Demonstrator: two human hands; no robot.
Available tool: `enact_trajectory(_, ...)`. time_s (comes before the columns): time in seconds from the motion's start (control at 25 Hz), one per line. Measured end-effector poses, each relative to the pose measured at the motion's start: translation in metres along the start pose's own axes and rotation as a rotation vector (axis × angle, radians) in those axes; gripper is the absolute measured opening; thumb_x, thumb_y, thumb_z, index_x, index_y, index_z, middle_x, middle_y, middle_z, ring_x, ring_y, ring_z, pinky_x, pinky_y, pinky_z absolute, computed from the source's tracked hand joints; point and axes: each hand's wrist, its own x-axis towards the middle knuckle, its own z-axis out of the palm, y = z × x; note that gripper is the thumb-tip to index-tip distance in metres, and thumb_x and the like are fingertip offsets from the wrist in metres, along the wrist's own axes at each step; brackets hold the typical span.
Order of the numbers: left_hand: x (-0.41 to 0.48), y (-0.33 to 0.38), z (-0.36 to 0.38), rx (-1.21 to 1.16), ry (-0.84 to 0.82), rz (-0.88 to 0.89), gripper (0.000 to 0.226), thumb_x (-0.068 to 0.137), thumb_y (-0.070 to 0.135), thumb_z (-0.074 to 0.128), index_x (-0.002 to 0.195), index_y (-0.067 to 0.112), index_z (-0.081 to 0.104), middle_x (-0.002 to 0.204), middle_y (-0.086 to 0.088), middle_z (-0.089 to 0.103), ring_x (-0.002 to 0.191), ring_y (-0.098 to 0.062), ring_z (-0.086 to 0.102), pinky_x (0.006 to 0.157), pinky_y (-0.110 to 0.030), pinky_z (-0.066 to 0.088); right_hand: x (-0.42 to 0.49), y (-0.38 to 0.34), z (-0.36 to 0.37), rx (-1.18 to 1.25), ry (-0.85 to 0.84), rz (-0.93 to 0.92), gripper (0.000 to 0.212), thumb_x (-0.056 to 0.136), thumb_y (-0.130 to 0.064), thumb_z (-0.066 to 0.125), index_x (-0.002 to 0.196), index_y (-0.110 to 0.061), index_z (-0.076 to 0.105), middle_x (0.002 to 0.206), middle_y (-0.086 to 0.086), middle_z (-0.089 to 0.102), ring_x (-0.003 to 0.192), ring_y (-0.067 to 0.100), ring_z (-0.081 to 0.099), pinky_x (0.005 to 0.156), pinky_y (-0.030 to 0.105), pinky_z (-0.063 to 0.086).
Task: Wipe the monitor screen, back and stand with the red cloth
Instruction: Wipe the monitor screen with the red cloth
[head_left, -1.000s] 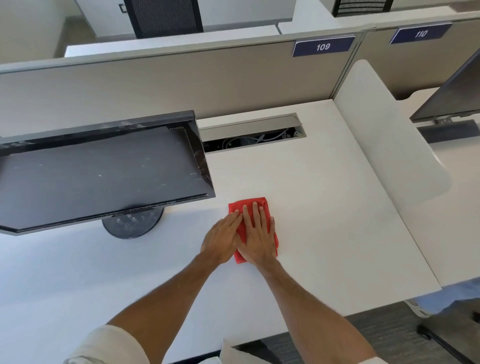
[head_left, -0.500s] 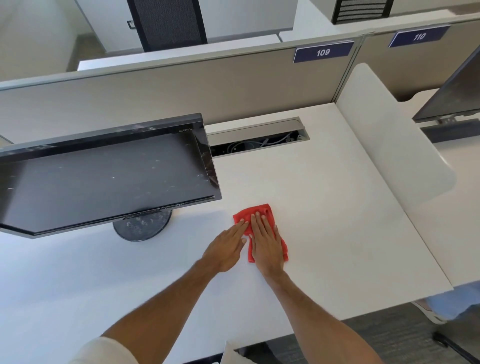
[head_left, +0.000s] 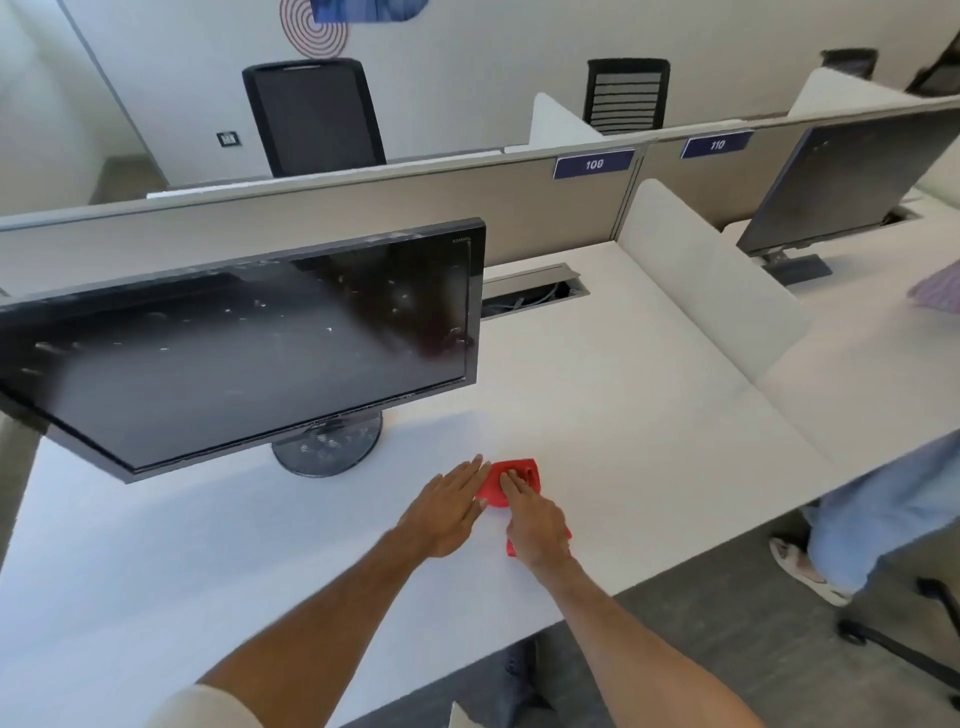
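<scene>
2 hands flat at the red cloth, lower centre.
Right hand presses it, left hand touches its edge, fingers straight; monitor stands up-left, long axis sideways, nearer the left hand.

On the partition, one blue tag reads "109" and a second blue tag reads "110" (the corner print on the monitor is too small to read).
</scene>
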Motion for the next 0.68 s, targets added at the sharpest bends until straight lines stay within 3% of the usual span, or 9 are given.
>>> enact_trajectory(0.16, -0.072, -0.022, -0.003, -0.007, 0.067, 0.013, 0.063, 0.122, 0.047, 0.021, 0.179, 0.029, 0.001, 0.187, 0.01, -0.002, 0.173, -0.013, 0.002, 0.141, -0.045, 0.009, -0.047, -0.073, 0.001, 0.095, 0.026, 0.054, 0.06, 0.11, -0.024, 0.059, 0.166, -0.023, 0.036, 0.162, -0.001, 0.053, 0.128, 0.029, 0.069, 0.111, 0.046, 0.055)
enact_trajectory(0.28, -0.127, -0.046, -0.017, -0.022, 0.172, -0.013, 0.064, 0.121, 0.052, 0.016, 0.179, 0.031, 0.002, 0.186, 0.012, -0.004, 0.173, -0.012, 0.002, 0.141, -0.047, 0.011, -0.061, -0.128, -0.012, 0.137, 0.134, -0.034, 0.064, 0.108, -0.024, 0.063, 0.166, -0.025, 0.035, 0.159, -0.002, 0.056, 0.125, 0.028, 0.07, 0.107, 0.044, 0.057)
enact_trajectory(0.4, -0.169, -0.074, -0.046, 0.056, 0.398, 0.072, 0.064, 0.121, 0.053, 0.015, 0.18, 0.031, 0.003, 0.185, 0.016, -0.006, 0.172, -0.008, -0.001, 0.141, -0.041, 0.003, -0.056, -0.18, -0.034, 0.156, 0.241, -0.138, 0.068, 0.105, -0.013, 0.065, 0.166, -0.028, 0.038, 0.16, -0.004, 0.055, 0.123, 0.026, 0.071, 0.096, 0.042, 0.061)
enact_trajectory(0.52, -0.198, -0.096, -0.08, 0.081, 0.668, 0.064, 0.062, 0.122, 0.046, 0.022, 0.18, 0.025, 0.012, 0.187, 0.012, 0.003, 0.172, -0.007, 0.001, 0.141, -0.04, 0.003, -0.046, -0.227, -0.054, 0.219, 0.378, -0.286, 0.07, 0.102, -0.009, 0.068, 0.165, -0.024, 0.041, 0.163, -0.005, 0.051, 0.128, 0.024, 0.068, 0.089, 0.04, 0.065)
enact_trajectory(0.6, -0.212, -0.106, -0.1, 0.047, 0.809, 0.005, 0.06, 0.123, 0.043, 0.025, 0.179, 0.023, 0.017, 0.187, 0.009, 0.01, 0.172, -0.009, 0.006, 0.141, -0.044, 0.008, -0.04, -0.257, -0.068, 0.265, 0.45, -0.413, 0.067, 0.105, -0.017, 0.068, 0.165, -0.023, 0.041, 0.166, -0.005, 0.047, 0.137, 0.022, 0.063, 0.09, 0.037, 0.065)
enact_trajectory(0.68, -0.227, -0.113, -0.117, 0.007, 0.921, -0.037, 0.058, 0.122, 0.038, 0.031, 0.178, 0.023, 0.023, 0.186, 0.008, 0.017, 0.172, -0.01, 0.013, 0.141, -0.046, 0.012, -0.034, -0.287, -0.085, 0.308, 0.517, -0.551, 0.053, 0.113, -0.036, 0.05, 0.163, -0.018, 0.045, 0.165, -0.001, 0.05, 0.141, 0.024, 0.06, 0.095, 0.033, 0.061)
